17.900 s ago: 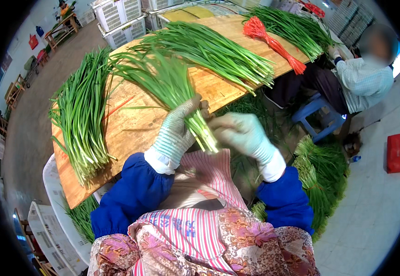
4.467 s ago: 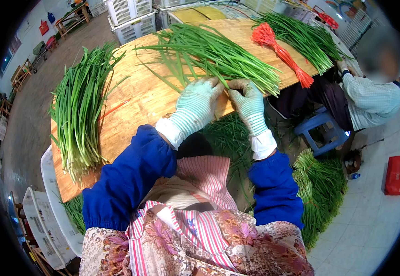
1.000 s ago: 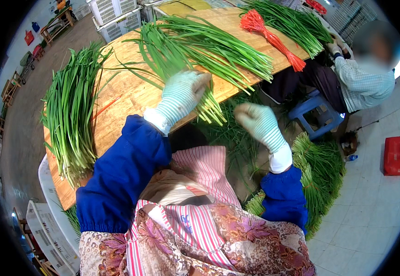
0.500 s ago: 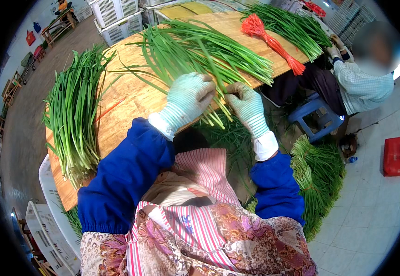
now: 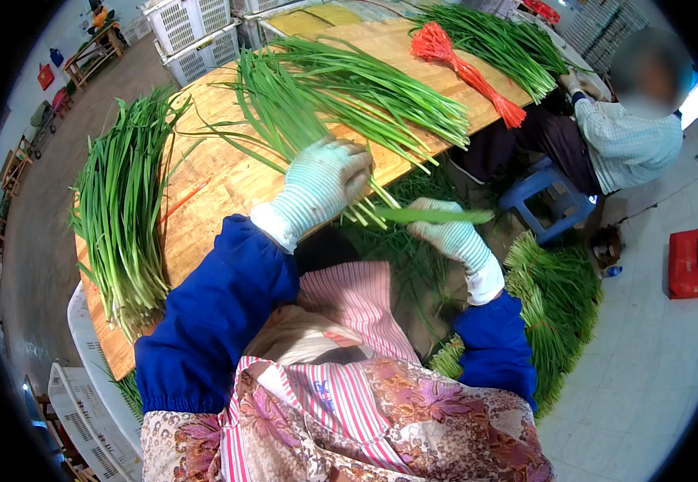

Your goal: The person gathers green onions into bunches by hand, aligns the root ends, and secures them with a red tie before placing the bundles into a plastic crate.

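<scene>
My left hand (image 5: 325,181), in a pale striped glove, is closed around a loose bunch of green chives (image 5: 281,116); its pale stem ends hang over the edge of the wooden board (image 5: 228,177). Right of and below it, my gloved right hand (image 5: 444,234) pinches a long flat green leaf (image 5: 457,216), lying sideways beyond the board's edge. A larger heap of chives (image 5: 381,92) lies just behind the held bunch, another pile (image 5: 120,225) at the board's left, and a bundle of red ties (image 5: 465,68) at the right.
A co-worker (image 5: 630,153) sits at the right on a blue stool (image 5: 546,205), hands by more chives (image 5: 489,44). Below are piled chive bundles (image 5: 558,321), a red bag (image 5: 685,265) and a white basket (image 5: 92,329). White crates (image 5: 184,24) stand behind the board.
My right hand has moved down and right, away from the bunch at my left hand, with the single leaf in it. My left hand stays on the bunch.
</scene>
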A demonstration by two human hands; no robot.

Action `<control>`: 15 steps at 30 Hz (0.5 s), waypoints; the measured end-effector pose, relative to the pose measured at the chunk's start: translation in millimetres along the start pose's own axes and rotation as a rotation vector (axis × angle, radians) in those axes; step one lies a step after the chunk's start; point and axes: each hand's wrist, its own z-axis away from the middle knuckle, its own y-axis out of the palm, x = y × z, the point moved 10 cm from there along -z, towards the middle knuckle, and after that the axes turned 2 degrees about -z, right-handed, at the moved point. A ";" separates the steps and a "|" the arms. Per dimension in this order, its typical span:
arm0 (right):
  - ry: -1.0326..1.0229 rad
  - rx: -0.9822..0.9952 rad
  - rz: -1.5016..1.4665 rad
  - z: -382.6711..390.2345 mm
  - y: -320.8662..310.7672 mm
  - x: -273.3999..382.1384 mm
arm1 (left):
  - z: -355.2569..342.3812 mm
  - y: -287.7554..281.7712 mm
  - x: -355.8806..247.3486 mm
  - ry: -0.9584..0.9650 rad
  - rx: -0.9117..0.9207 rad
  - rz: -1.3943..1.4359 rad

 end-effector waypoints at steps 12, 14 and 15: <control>-0.616 -0.121 0.768 -52.5 22.4 118.4 | 9.8 -2.3 44.8 -0.358 -0.136 0.216; -0.617 -0.031 0.872 -64.0 35.9 118.0 | 10.2 -1.5 44.8 -0.339 -0.155 0.167; -0.590 0.006 0.898 -64.6 36.5 116.1 | 9.0 -1.6 44.7 -0.327 -0.163 0.145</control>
